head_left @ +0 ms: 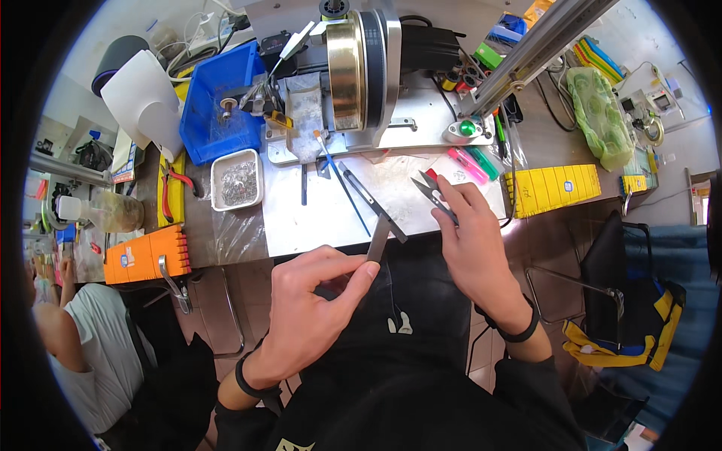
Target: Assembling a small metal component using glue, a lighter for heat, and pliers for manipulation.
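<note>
Between thumb and forefinger, my left hand (320, 304) pinches a flat dark-grey strip (378, 242) that stands up just past the near edge of the white board (289, 225). My right hand (477, 252) is closed on a pair of small snips (430, 192), their pointed grey blades directed up and left and a bit of red beside them. A long, dark slotted tool (362, 192) lies slanted across the board, its near end close to the strip's tip. To its left are a blue thin brush (342, 184) and a short dark rod (304, 185).
Behind the board stands a machine with a gold-rimmed wheel (344, 75). Left are a blue bin (218, 113), a white dish of small metal pieces (237, 180) and red-handled pliers (171, 192). Pink and green markers (470, 164) lie right. Another person (98, 338) sits far left.
</note>
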{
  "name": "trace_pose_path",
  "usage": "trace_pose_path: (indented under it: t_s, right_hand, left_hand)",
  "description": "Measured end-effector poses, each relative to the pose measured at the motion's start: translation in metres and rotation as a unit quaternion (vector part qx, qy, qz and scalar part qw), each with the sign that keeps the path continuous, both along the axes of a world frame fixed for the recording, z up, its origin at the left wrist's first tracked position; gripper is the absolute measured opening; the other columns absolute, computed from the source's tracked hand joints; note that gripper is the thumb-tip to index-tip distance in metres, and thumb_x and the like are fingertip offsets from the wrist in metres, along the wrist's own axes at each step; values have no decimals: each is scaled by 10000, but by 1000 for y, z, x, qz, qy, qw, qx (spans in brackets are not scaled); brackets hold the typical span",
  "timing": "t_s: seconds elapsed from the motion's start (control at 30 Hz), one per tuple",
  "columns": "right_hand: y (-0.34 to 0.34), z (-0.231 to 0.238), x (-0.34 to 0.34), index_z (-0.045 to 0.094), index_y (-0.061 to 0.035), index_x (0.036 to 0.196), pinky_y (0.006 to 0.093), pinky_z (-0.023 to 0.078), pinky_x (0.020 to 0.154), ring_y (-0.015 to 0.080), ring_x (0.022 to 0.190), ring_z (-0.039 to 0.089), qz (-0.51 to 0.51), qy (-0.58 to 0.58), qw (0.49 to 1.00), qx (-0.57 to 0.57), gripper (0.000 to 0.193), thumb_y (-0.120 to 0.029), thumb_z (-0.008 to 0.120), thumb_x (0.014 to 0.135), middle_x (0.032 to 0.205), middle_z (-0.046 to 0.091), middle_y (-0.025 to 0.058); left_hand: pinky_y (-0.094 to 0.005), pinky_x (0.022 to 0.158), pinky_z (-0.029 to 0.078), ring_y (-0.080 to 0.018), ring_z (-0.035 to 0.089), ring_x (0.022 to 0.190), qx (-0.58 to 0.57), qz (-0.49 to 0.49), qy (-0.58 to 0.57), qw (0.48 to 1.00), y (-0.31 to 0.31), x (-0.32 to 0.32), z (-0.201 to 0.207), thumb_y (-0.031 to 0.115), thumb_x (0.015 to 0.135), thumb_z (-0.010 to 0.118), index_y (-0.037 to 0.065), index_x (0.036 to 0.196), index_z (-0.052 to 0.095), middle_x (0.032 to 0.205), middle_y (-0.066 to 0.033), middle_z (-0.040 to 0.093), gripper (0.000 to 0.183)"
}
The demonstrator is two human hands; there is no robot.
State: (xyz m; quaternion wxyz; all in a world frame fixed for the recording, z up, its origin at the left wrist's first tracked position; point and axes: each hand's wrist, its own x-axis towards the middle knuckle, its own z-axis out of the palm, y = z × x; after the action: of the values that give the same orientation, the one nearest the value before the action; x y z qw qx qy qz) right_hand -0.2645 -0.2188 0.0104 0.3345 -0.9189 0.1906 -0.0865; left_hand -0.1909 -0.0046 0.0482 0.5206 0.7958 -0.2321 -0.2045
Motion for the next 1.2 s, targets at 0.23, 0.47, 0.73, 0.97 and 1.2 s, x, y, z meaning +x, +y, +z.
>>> trace_pose_path:
  t_s: [0.23, 0.47, 0.73, 0.97, 1.2]
  right_hand:
    - [4, -7, 14, 583, 52, 1259, 425, 494, 909, 380, 1071, 596, 30, -109, 991, -75, 368, -60, 641, 913, 1183, 587, 207]
    - [25, 19, -2, 662, 41, 1056, 325, 526, 695, 257, 803, 667, 134, -30, 959, 247, 210, -136, 667, 944, 934, 665, 163]
    - [20, 23, 1, 577, 14, 948, 427, 465, 673, 382, 764, 597, 143, -27, 974, 174, 108, -92, 586, 963, 849, 584, 181]
    - [10, 7, 10, 562, -3, 892, 483, 488, 719, 389, 840, 602, 78, -9, 995, -65, 114, -103, 560, 948, 876, 590, 177]
    - [17, 5, 16, 616, 8, 941, 459, 521, 725, 363, 881, 622, 43, 59, 987, -141, 238, -229, 601, 959, 906, 598, 168]
  left_hand:
    - [-211, 626, 490, -74, 634, 692, -31, 58, 182, 981, -7, 8, -18, 117, 886, 770, -36, 921, 757, 794, -42, 722, 157]
    - [-214, 675, 498, -88, 647, 773, -154, 52, 144, 976, -17, 13, -30, 82, 886, 757, -10, 966, 771, 894, -65, 713, 122]
    - [-199, 597, 445, -58, 598, 695, -126, 46, 116, 984, -20, 18, -29, 101, 877, 770, 16, 963, 778, 861, -43, 690, 122]
    - [-198, 528, 306, -17, 423, 602, -107, 181, -36, 977, 4, 59, -19, 94, 866, 777, 11, 906, 768, 810, 15, 646, 92]
    - [-206, 537, 282, -12, 377, 607, -186, 225, -67, 954, 8, 100, 0, 66, 873, 763, 6, 944, 769, 823, 24, 641, 93]
